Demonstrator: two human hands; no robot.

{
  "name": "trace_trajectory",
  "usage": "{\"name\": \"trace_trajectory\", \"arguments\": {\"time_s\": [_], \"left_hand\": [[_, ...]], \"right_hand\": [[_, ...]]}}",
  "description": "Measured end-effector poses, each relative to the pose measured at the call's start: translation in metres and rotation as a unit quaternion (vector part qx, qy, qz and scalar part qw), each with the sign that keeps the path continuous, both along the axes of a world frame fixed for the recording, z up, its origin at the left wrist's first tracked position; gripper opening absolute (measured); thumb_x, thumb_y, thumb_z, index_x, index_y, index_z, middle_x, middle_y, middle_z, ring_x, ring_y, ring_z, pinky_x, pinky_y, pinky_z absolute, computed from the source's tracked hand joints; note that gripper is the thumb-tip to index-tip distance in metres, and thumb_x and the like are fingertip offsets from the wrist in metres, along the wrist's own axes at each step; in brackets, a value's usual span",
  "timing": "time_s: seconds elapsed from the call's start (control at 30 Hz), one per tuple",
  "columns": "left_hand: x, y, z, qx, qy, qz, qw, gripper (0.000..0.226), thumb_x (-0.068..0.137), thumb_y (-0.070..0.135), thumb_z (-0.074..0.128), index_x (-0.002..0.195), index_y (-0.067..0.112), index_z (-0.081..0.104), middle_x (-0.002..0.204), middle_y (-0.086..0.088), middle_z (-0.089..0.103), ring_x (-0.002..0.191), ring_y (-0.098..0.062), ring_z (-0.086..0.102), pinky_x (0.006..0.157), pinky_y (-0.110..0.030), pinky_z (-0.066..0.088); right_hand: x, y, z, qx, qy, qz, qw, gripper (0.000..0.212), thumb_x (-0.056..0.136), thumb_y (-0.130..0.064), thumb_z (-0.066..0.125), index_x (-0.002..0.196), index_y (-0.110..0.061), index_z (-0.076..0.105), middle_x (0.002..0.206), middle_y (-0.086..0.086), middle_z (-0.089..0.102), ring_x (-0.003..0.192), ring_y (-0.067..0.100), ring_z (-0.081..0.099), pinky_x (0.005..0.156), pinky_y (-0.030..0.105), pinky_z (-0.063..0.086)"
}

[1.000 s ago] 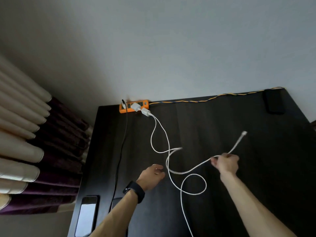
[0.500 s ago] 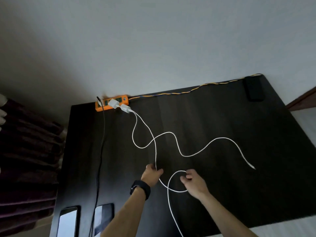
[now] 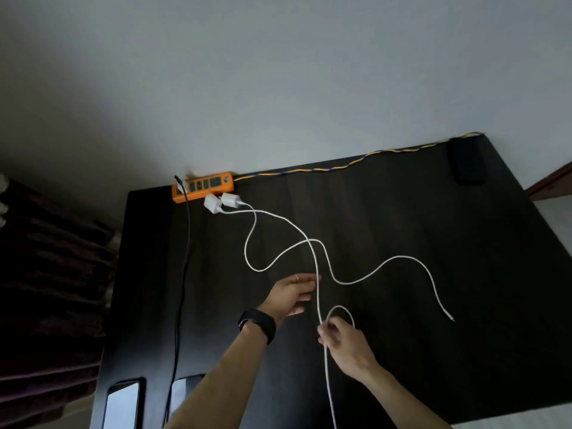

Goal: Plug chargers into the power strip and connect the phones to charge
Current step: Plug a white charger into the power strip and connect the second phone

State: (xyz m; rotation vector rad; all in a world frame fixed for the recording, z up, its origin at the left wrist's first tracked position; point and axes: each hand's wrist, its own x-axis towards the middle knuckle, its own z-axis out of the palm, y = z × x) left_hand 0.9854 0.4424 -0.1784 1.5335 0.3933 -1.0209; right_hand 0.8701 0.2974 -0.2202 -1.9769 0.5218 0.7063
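An orange power strip (image 3: pixel 202 186) lies at the dark table's back left, with a black cable (image 3: pixel 182 274) plugged into its left end. Two white chargers (image 3: pixel 221 202) lie on the table just in front of the strip, apart from its sockets. Their white cables (image 3: pixel 315 261) cross over the table; one ends in a free plug (image 3: pixel 450 318) at the right. My right hand (image 3: pixel 343 342) pinches a loop of one white cable. My left hand (image 3: pixel 294 294) is open, fingers spread beside that cable. Two phones (image 3: pixel 122 404) (image 3: pixel 182 394) lie at the front left edge.
The dark table (image 3: pixel 433 227) stands against a pale wall. A yellow-blue twisted cord (image 3: pixel 340 165) runs along its back edge to the right. A black box (image 3: pixel 467 164) sits in the back right corner. Dark curtains (image 3: pixel 52 289) hang at the left.
Both white chargers now lie in front of the strip rather than at its sockets. My right hand has drawn the cable loop toward me and my left hand has opened.
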Motion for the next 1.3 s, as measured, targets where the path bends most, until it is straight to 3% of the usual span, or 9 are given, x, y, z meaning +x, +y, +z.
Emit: {"name": "trace_trajectory", "arguments": {"time_s": [0.13, 0.27, 0.37, 0.5, 0.7, 0.87, 1.03, 1.13, 1.3], "left_hand": [[0.030, 0.005, 0.003, 0.113, -0.133, -0.017, 0.984, 0.037, 0.092, 0.023, 0.067, 0.128, 0.020, 0.065, 0.111, 0.002, 0.063, 0.102, -0.015, 0.060, 0.082, -0.026, 0.050], [0.042, 0.031, -0.009, 0.421, -0.220, -0.051, 0.878, 0.056, 0.087, 0.038, 0.066, 0.140, 0.030, 0.049, 0.156, -0.011, 0.019, 0.139, -0.035, 0.029, 0.112, -0.045, 0.032], [0.058, 0.048, -0.022, 0.414, -0.158, -0.035, 0.896, 0.061, 0.087, 0.040, 0.068, 0.144, 0.031, 0.047, 0.162, -0.016, 0.009, 0.145, -0.040, 0.020, 0.116, -0.045, 0.023], [0.072, 0.053, -0.037, 0.317, -0.127, -0.052, 0.939, 0.066, 0.089, 0.030, 0.071, 0.146, 0.009, 0.045, 0.147, -0.015, 0.050, 0.136, -0.031, 0.046, 0.113, -0.036, 0.034], [0.058, 0.048, -0.021, 0.249, -0.180, 0.091, 0.947, 0.016, 0.094, 0.009, 0.059, 0.105, 0.014, 0.070, 0.096, -0.011, 0.071, 0.084, -0.025, 0.068, 0.078, -0.034, 0.054], [0.025, 0.062, 0.022, 0.122, -0.191, 0.168, 0.959, 0.025, 0.097, 0.001, 0.047, 0.102, 0.018, 0.066, 0.067, -0.003, 0.059, 0.059, -0.015, 0.054, 0.051, -0.023, 0.044], [0.021, 0.092, 0.077, 0.011, -0.041, 0.166, 0.985, 0.033, 0.093, 0.005, 0.044, 0.117, 0.012, 0.065, 0.055, -0.002, 0.054, 0.047, -0.011, 0.049, 0.053, -0.026, 0.038], [0.015, 0.110, 0.097, -0.011, -0.040, 0.095, 0.995, 0.039, 0.091, 0.005, 0.042, 0.113, 0.008, 0.074, 0.056, -0.002, 0.049, 0.049, -0.013, 0.044, 0.055, -0.026, 0.037], [0.000, 0.133, 0.102, 0.007, -0.015, 0.050, 0.999, 0.039, 0.087, 0.003, 0.043, 0.106, 0.010, 0.077, 0.059, -0.003, 0.056, 0.054, -0.014, 0.050, 0.060, -0.024, 0.044]], "right_hand": [[0.039, -0.043, 0.041, -0.041, -0.100, -0.158, 0.982, 0.017, 0.103, -0.032, 0.049, 0.095, -0.025, 0.063, 0.073, 0.000, 0.066, 0.060, 0.009, 0.066, 0.058, 0.031, 0.057], [0.105, -0.096, 0.088, -0.115, -0.215, -0.253, 0.936, 0.020, 0.104, -0.033, 0.045, 0.095, -0.022, 0.059, 0.073, -0.001, 0.064, 0.059, 0.008, 0.060, 0.052, 0.024, 0.041], [0.146, -0.130, 0.103, -0.199, -0.253, -0.245, 0.914, 0.015, 0.104, -0.027, 0.045, 0.096, -0.020, 0.056, 0.077, -0.001, 0.062, 0.066, 0.012, 0.060, 0.054, 0.024, 0.038], [0.163, -0.160, 0.088, -0.366, -0.217, -0.132, 0.895, 0.024, 0.104, -0.025, 0.046, 0.117, -0.013, 0.062, 0.105, 0.008, 0.065, 0.092, 0.024, 0.061, 0.073, 0.034, 0.046], [0.127, -0.129, 0.042, -0.470, -0.084, -0.003, 0.879, 0.077, 0.085, -0.034, 0.070, 0.150, -0.015, 0.034, 0.157, 0.018, 0.031, 0.149, 0.035, 0.020, 0.118, 0.052, 0.024], [0.098, -0.028, 0.027, -0.264, -0.242, 0.015, 0.934, 0.039, 0.092, -0.038, 0.063, 0.126, -0.019, 0.061, 0.127, 0.003, 0.063, 0.126, 0.021, 0.050, 0.101, 0.037, 0.047], [0.132, 0.055, 0.043, 0.079, -0.018, -0.054, 0.995, 0.044, 0.101, -0.053, 0.044, 0.107, -0.016, 0.067, 0.118, 0.008, 0.071, 0.113, 0.028, 0.065, 0.099, 0.041, 0.050], [0.159, 0.092, 0.051, 0.342, 0.173, -0.197, 0.903, 0.040, 0.099, -0.051, 0.052, 0.110, -0.013, 0.058, 0.117, 0.016, 0.068, 0.100, 0.029, 0.071, 0.078, 0.043, 0.060], [0.181, 0.122, 0.041, 0.343, 0.163, -0.316, 0.869, 0.011, 0.100, -0.003, 0.049, 0.104, -0.002, 0.059, 0.095, 0.016, 0.064, 0.052, 0.012, 0.052, 0.037, 0.018, 0.044]]}}
